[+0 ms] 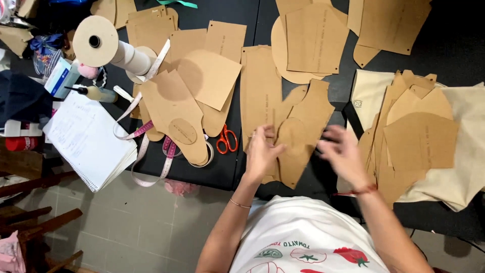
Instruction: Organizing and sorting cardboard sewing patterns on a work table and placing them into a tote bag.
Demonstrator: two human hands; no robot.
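Note:
My left hand (261,154) rests with bent fingers on a stack of brown cardboard pattern pieces (298,134) lying on the black table (252,17). An oval cut-out lies on top of that stack. My right hand (343,151) is blurred, fingers spread, hovering just right of the stack and holding nothing I can make out. A second pile of brown pattern pieces (419,141) lies to the right on cream fabric (467,172).
Red-handled scissors (227,139) lie left of my left hand. More pattern pieces (192,86) cover the table's left and back. A pink-white measuring tape (146,129), a thread cone (101,43), a spiral notebook (88,139) and wooden chair parts (30,222) sit at left.

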